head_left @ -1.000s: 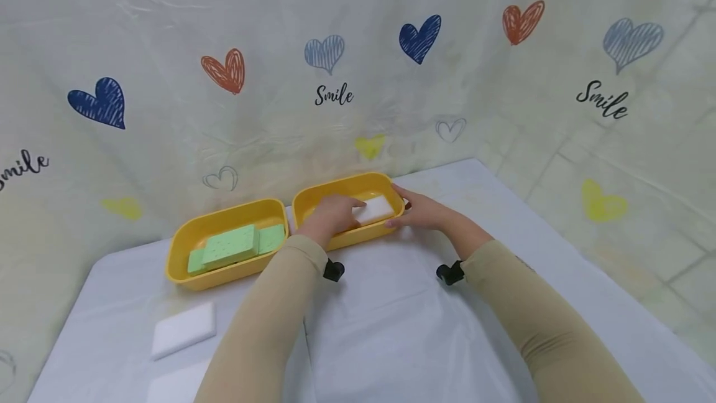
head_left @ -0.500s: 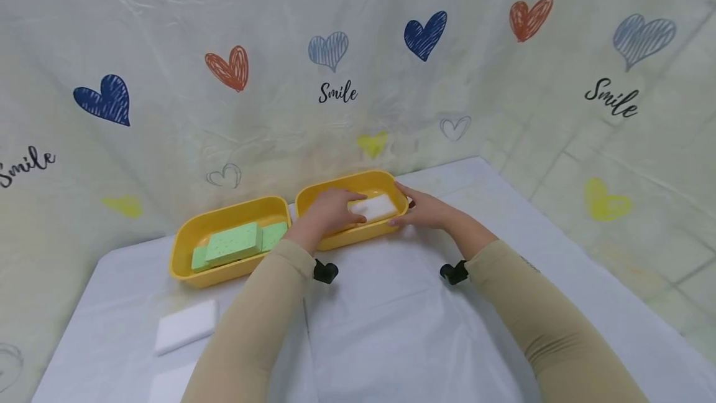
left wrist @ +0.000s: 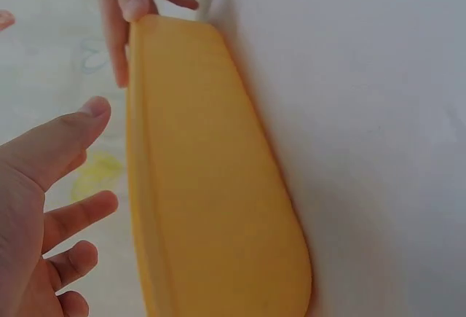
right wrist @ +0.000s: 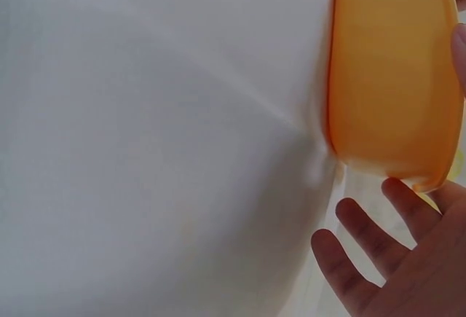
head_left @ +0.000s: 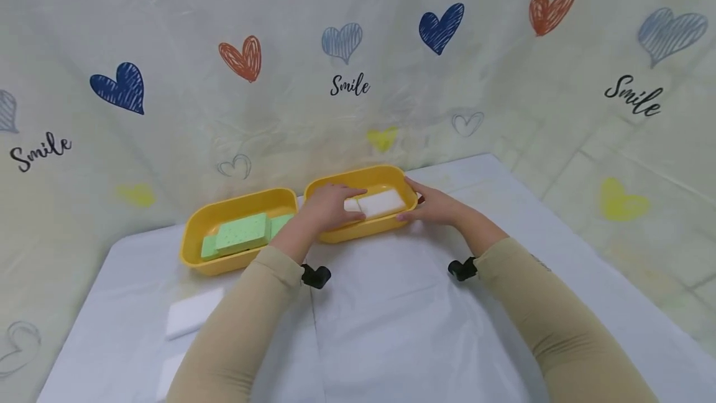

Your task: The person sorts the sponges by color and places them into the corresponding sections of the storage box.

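In the head view, my left hand [head_left: 329,205] is over the left part of the right yellow tray [head_left: 358,229], covering some of its inside. Two white sponges [head_left: 383,203] show in there, one partly behind the hand. The left wrist view has the fingers spread with nothing between them, beside the tray's rim. At the tray's right end, my right hand [head_left: 435,204] holds the rim, thumb on the near side and index finger on the far side. Its other fingers [right wrist: 368,233] stretch out past the end in the right wrist view.
A second yellow tray [head_left: 240,260] with green sponges [head_left: 243,234] stands just left. Nearer on the white tablecloth [head_left: 391,303] lie a white sponge [head_left: 192,311] and another white piece [head_left: 169,372], partly behind the left sleeve. A heart-printed sheet [head_left: 279,123] hangs behind the trays.
The left hand has drawn a little left inside the tray, uncovering more white sponge. The right hand stays at the tray's end. The whole head view has shifted slightly.
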The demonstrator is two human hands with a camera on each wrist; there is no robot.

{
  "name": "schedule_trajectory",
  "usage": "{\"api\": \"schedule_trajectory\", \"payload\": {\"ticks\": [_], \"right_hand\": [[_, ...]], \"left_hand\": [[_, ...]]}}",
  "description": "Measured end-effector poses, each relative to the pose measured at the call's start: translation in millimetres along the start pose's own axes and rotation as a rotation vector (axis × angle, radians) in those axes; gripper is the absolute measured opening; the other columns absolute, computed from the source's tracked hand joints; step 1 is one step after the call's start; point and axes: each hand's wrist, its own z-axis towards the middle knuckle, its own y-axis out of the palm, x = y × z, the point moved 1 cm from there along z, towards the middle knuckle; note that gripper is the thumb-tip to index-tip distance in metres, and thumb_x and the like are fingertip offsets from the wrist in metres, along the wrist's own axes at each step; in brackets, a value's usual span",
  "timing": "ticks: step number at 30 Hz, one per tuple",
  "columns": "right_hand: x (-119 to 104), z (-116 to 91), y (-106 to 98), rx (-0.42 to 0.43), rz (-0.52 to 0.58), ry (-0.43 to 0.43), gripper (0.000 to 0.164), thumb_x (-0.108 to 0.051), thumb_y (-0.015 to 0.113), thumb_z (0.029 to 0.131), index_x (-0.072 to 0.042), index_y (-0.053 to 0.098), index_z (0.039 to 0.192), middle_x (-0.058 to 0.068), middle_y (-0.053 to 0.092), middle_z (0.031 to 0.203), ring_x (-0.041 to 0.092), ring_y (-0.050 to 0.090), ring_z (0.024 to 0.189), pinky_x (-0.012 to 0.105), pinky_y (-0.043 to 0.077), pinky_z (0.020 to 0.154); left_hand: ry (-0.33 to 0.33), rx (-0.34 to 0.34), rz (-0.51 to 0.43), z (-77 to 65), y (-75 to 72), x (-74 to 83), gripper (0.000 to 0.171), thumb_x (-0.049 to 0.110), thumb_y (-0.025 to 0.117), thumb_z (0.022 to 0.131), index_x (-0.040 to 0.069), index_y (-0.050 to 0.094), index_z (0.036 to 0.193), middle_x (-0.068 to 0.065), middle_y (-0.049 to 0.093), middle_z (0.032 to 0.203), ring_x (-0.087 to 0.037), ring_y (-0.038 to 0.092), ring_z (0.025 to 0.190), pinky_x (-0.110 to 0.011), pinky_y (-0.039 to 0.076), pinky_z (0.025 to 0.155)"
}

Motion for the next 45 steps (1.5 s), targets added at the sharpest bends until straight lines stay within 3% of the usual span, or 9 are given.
{"api": "schedule_trajectory", "payload": {"ticks": [4,9,19,23,30,34,45], "right_hand": [[4,-2,-2,0.01,0.003,0.015,0.124,-0.074,0.075,0.068,-0.03,0.006,0.161,0.016,0.035,0.154,0.036,0.042,0.129,0.058,0.037,0.108],[8,-4,-6,0.023,-0.005,-0.02,0.121,-0.07,0.075,0.071,-0.028,0.005,0.161,0.017,0.036,0.153,0.036,0.043,0.129,0.057,0.037,0.107],[3,-5,-8,0.021,-0.01,-0.019,0.119,-0.065,0.075,0.075,-0.026,0.002,0.161,0.021,0.034,0.154,0.038,0.042,0.13,0.059,0.034,0.11],[4,-2,-8,0.021,-0.017,-0.014,0.12,-0.067,0.075,0.074,-0.027,0.003,0.161,0.02,0.032,0.155,0.038,0.042,0.131,0.059,0.034,0.11],[5,1,-5,0.014,-0.022,-0.007,0.118,-0.066,0.074,0.076,-0.027,0.002,0.161,0.02,0.03,0.156,0.039,0.041,0.132,0.059,0.033,0.11],[6,1,-4,0.01,-0.03,-0.02,0.118,-0.067,0.073,0.077,-0.026,0.001,0.161,0.021,0.029,0.157,0.039,0.041,0.133,0.06,0.033,0.11],[4,5,2,-0.003,-0.029,-0.023,0.121,-0.071,0.072,0.074,-0.027,0.0,0.161,0.022,0.03,0.156,0.04,0.04,0.132,0.062,0.032,0.11]], "left_hand": [[0.021,0.034,0.0,-13.8,-10.7,0.7,0.063,0.051,0.069,0.09,0.033,0.049,0.147,-0.004,0.051,0.146,-0.031,0.042,0.135,-0.047,0.033,0.114],[0.015,0.04,-0.04,-36.3,-25.5,-6.0,0.064,0.048,0.07,0.09,0.032,0.048,0.148,-0.002,0.048,0.149,-0.031,0.035,0.141,-0.048,0.028,0.117],[-0.073,0.088,-0.008,-97.4,-45.3,-52.4,0.063,0.05,0.071,0.088,0.033,0.052,0.145,-0.004,0.052,0.144,-0.031,0.043,0.134,-0.052,0.035,0.112],[-0.109,0.081,0.022,-126.4,-44.2,-71.8,0.062,0.051,0.072,0.088,0.03,0.054,0.144,-0.006,0.055,0.143,-0.034,0.044,0.133,-0.055,0.035,0.111],[-0.109,0.096,0.069,-184.1,-37.3,-107.5,0.054,0.04,0.075,0.087,0.024,0.062,0.137,-0.009,0.064,0.129,-0.038,0.051,0.123,-0.056,0.042,0.102],[-0.127,0.088,0.075,-214.9,-37.3,-122.8,0.055,0.042,0.076,0.086,0.024,0.062,0.137,-0.009,0.065,0.127,-0.039,0.053,0.12,-0.058,0.044,0.098],[-0.258,0.002,-0.031,-273.8,-22.2,-174.0,0.059,0.04,0.079,0.083,0.019,0.063,0.136,-0.009,0.065,0.128,-0.039,0.054,0.116,-0.059,0.047,0.094]]}}
